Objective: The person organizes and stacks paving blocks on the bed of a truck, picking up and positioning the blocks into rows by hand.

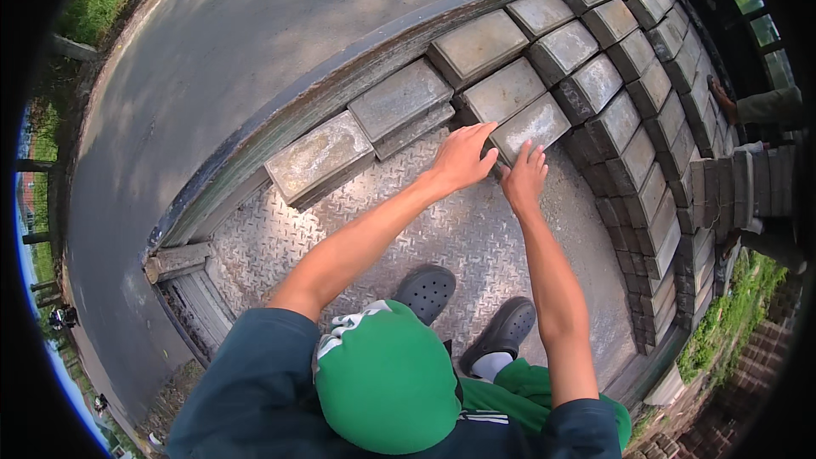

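Observation:
I stand on a metal checker-plate truck bed (476, 238) stacked with grey concrete paving blocks. My left hand (463, 155) rests on the near left edge of one grey block (534, 126) at the front of the stack, fingers spread over its corner. My right hand (525, 177) touches the same block's near lower edge, fingers pointing up at it. Both hands are on the block; it still lies in the row beside its neighbours. Whether it is lifted off the bed I cannot tell.
More blocks (629, 119) are piled in rows to the right and back. Two blocks (319, 155) lie along the bed's side wall (280, 123). Beyond the wall runs a paved road (212, 42). Another person's hand (722, 98) and sleeve show at the far right.

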